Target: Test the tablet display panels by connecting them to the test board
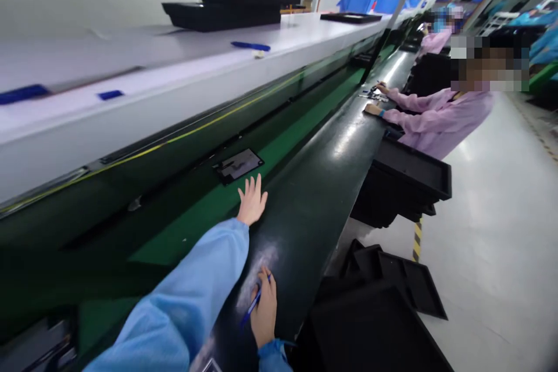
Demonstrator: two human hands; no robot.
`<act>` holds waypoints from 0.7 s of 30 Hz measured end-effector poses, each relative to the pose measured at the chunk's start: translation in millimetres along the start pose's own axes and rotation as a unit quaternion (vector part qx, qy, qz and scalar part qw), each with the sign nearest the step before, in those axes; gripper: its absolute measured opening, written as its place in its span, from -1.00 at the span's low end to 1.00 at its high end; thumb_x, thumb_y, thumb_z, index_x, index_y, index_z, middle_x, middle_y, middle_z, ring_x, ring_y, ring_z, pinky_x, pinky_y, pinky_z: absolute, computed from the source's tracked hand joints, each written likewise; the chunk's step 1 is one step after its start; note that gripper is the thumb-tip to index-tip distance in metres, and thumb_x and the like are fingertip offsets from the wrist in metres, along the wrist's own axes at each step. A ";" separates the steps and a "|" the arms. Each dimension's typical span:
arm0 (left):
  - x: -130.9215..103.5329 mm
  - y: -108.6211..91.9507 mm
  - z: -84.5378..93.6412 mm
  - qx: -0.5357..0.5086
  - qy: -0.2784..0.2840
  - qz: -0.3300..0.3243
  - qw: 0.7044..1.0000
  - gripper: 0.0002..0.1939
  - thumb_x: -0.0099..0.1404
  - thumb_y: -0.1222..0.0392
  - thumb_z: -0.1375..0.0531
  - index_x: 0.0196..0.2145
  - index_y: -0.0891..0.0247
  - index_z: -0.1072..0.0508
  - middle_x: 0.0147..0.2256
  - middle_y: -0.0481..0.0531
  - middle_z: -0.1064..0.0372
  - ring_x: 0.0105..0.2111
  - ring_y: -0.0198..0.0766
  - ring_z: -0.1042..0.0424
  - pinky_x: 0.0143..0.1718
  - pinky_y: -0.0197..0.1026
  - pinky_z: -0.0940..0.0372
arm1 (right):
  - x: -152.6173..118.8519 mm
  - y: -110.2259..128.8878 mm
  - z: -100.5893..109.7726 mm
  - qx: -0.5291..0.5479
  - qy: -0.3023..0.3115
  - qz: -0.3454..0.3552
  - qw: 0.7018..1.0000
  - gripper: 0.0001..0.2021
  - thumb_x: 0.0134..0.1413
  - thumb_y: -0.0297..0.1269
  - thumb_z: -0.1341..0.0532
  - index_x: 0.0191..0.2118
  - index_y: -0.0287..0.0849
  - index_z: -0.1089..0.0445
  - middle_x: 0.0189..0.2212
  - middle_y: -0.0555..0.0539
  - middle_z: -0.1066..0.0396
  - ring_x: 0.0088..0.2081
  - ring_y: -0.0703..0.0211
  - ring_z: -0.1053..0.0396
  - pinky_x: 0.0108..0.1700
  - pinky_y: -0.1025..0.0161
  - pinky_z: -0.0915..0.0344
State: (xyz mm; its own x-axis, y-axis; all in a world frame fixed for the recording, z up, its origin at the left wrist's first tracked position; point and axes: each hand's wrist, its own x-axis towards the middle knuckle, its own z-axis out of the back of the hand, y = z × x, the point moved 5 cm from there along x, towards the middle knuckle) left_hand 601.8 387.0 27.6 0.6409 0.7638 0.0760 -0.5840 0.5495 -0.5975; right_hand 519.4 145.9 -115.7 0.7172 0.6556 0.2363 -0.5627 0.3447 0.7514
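My left hand (pixel 252 202) reaches out over the green conveyor belt (pixel 161 241) with its fingers spread and nothing in it. Just beyond the fingertips lies a flat dark panel (pixel 242 165) with a grey, shiny face; a small gap seems to part it from the hand. Low over the dark bench top (pixel 300 232), my right hand (pixel 265 309) is closed around a slim blue pen-like tool (pixel 251 308). Another dark framed panel (pixel 41 340) shows at the lower left on the belt, partly cut off by the picture's edge.
Black trays (pixel 370 325) are piled at the lower right, with another stack (pixel 410 165) beyond. A co-worker in a pink smock (pixel 449 119) works farther along the bench. A white shelf (pixel 174 93) runs above the belt, bearing black trays (pixel 222 15) and a blue pen (pixel 250 46).
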 end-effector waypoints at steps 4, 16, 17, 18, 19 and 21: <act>-191.1 6.4 52.9 -0.073 -0.034 0.020 0.997 -0.38 0.50 0.06 0.14 0.44 0.27 0.05 0.45 0.21 0.10 0.45 -0.08 0.20 0.41 0.11 0.18 | -9.5 5.6 11.6 -0.033 -0.018 0.042 0.998 -0.47 0.19 -0.52 0.02 0.25 -0.23 -0.30 -0.02 -0.19 -0.54 0.15 0.05 -0.41 0.16 0.02 -0.42; -777.5 198.1 125.8 -0.018 -0.033 0.429 0.902 -0.22 0.27 -0.12 0.04 0.28 0.48 -0.27 0.29 0.65 -0.08 0.36 0.59 0.12 0.13 0.67 0.03 | -134.6 4.9 26.2 -0.103 -0.031 -0.015 0.994 -0.60 0.29 -0.42 -0.05 0.21 -0.26 -0.31 0.12 -0.26 -0.42 0.25 -0.05 -0.27 0.30 -0.14 -0.19; -795.3 203.1 119.3 0.006 -0.016 0.444 0.896 -0.24 0.27 -0.11 0.03 0.30 0.39 -0.28 0.32 0.57 -0.07 0.38 0.55 0.15 0.13 0.66 0.03 | -132.8 4.6 25.4 -0.104 -0.041 -0.015 0.994 -0.60 0.30 -0.40 -0.09 0.22 -0.25 -0.30 0.12 -0.24 -0.41 0.24 -0.05 -0.29 0.28 -0.15 -0.20; -805.3 205.0 112.8 0.028 -0.004 0.445 0.895 -0.26 0.26 -0.08 0.01 0.31 0.32 -0.30 0.34 0.52 -0.06 0.39 0.51 0.17 0.14 0.65 0.02 | -131.1 4.9 25.1 -0.106 -0.049 -0.014 0.993 -0.60 0.30 -0.38 -0.13 0.22 -0.23 -0.30 0.11 -0.21 -0.41 0.22 -0.05 -0.30 0.27 -0.15 -0.22; -809.0 204.6 107.2 0.049 0.002 0.443 0.895 -0.28 0.25 -0.04 -0.02 0.32 0.25 -0.30 0.36 0.47 -0.06 0.40 0.47 0.18 0.14 0.63 0.01 | -130.1 5.3 25.2 -0.107 -0.056 -0.012 0.993 -0.60 0.30 -0.36 -0.15 0.22 -0.22 -0.30 0.11 -0.20 -0.42 0.21 -0.04 -0.31 0.26 -0.16 -0.23; -803.5 197.9 101.1 0.082 0.006 0.438 0.895 -0.29 0.20 0.02 -0.11 0.32 0.11 -0.32 0.34 0.41 -0.12 0.39 0.50 0.17 0.10 0.66 -0.04 | -130.3 6.0 25.6 -0.110 -0.065 -0.010 0.992 -0.61 0.32 -0.39 -0.10 0.23 -0.23 -0.31 0.08 -0.21 -0.43 0.20 -0.03 -0.32 0.25 -0.13 -0.24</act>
State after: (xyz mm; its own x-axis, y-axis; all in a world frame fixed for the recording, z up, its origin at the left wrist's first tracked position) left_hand -79.2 -83.7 -71.0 -0.0932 0.9231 -0.3731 -0.9297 -0.2148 -0.2993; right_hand 433.1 45.3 -126.2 0.7681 0.5598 0.3110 -0.6137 0.5048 0.6071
